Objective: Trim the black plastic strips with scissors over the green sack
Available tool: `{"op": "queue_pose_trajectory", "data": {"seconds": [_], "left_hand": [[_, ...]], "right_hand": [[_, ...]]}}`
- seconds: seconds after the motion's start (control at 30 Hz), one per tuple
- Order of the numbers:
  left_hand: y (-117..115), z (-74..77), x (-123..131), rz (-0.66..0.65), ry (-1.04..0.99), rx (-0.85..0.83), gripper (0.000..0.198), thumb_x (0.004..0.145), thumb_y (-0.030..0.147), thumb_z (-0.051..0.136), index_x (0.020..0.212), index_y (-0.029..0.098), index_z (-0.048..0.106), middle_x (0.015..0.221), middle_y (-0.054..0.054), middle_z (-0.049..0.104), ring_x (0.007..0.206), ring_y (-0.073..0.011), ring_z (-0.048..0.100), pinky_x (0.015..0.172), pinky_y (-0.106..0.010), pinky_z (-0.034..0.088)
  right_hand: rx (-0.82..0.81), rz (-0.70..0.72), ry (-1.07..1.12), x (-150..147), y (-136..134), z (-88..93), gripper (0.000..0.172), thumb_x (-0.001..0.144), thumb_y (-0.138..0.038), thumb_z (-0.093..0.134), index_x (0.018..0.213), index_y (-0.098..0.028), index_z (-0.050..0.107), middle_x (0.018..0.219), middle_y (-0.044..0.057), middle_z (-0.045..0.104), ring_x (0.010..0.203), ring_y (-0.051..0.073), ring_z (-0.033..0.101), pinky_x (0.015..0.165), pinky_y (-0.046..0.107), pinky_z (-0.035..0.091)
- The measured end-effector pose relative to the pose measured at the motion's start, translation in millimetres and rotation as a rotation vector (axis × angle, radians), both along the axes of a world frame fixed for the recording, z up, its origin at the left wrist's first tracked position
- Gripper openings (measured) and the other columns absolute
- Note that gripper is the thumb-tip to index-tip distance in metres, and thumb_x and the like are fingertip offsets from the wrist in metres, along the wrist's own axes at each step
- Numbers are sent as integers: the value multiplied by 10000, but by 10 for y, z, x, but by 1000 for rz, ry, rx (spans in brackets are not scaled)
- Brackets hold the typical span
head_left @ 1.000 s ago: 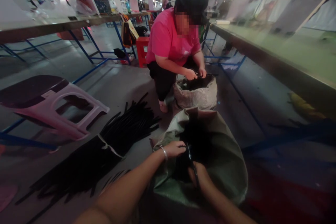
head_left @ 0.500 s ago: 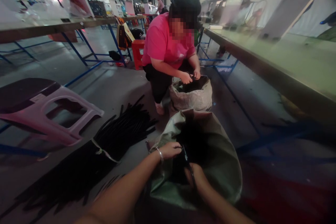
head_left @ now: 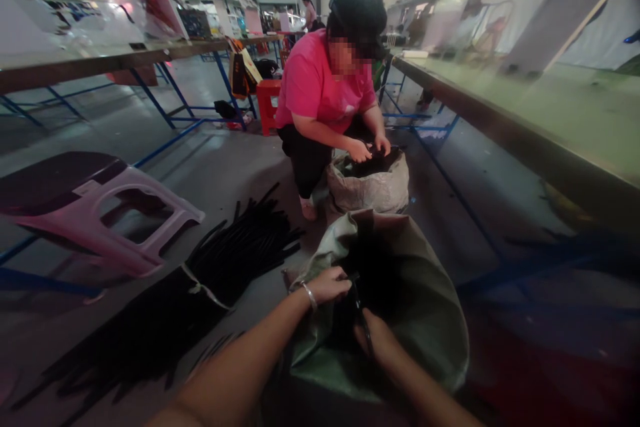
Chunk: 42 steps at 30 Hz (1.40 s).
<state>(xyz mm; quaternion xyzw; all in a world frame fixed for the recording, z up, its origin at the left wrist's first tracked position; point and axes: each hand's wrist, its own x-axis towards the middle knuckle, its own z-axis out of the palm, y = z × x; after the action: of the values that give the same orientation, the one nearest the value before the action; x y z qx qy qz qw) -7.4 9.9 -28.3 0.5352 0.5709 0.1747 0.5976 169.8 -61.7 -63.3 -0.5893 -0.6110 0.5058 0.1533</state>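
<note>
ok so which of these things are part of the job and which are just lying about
In the job: left hand, right hand, black strips they grip, green woven sack, tied bundle of black strips
Lying about: pink plastic stool, red stool

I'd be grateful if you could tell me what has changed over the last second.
Very little. The left hand and right hand shifted only slightly, still holding the black strip at the green sack. Nothing was let go. The co-worker stays at the other sack; the black rods lie unchanged.
</note>
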Motion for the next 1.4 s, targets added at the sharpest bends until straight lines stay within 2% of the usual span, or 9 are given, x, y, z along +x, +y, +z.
{"op": "queue_pose_trajectory", "data": {"seconds": [0.17, 0.3, 0.43, 0.73, 0.93, 1.4], "left_hand": [[-47, 40, 10, -92, -37, 10, 193, 721, 318, 552, 807, 148, 524, 642, 7, 576, 514, -101, 508, 477, -211, 374], [-57, 66, 0, -137, -53, 48, 207, 722, 327, 566, 787, 134, 533, 632, 7, 582, 522, -97, 513, 518, -218, 403], [-55, 77, 2, -155, -57, 52, 187, 745, 305, 555, 794, 125, 541, 624, 1, 584, 516, -86, 504, 484, -193, 382], [-52, 33, 2, -117, -98, 38, 256, 763, 381, 551, 726, 131, 508, 620, 3, 576, 484, -74, 511, 476, -188, 389], [-46, 101, -46, -109, -33, 71, 303, 762, 419, 553, 826, 125, 586, 557, 41, 503, 449, -60, 441, 447, -178, 346], [-8, 52, -73, -128, 79, 105, 307, 763, 416, 522, 775, 127, 622, 563, 24, 516, 477, -68, 411, 449, -180, 314]], "right_hand": [[22, 101, -118, -13, 4, 133, 166, 754, -254, 562, 904, -184, 549, 799, 29, 624, 693, 137, 523, 613, 219, 328], [25, 138, -230, 1, 23, 243, 142, 781, -249, 526, 900, -172, 524, 828, 55, 613, 686, 136, 512, 590, 223, 300], [29, 151, -247, 10, 29, 273, 137, 783, -252, 530, 890, -168, 519, 806, 50, 608, 653, 125, 497, 569, 223, 280], [103, 76, -218, -4, 6, 251, 73, 754, -236, 509, 715, -176, 521, 664, 16, 582, 567, 105, 465, 526, 214, 268], [81, -9, -190, 7, 28, 266, 131, 727, -220, 486, 603, -182, 474, 540, -7, 519, 509, 97, 442, 491, 210, 260], [21, -65, -93, -22, 13, 221, 166, 695, -250, 494, 547, -183, 464, 506, -2, 505, 493, 97, 433, 469, 204, 275]]}}
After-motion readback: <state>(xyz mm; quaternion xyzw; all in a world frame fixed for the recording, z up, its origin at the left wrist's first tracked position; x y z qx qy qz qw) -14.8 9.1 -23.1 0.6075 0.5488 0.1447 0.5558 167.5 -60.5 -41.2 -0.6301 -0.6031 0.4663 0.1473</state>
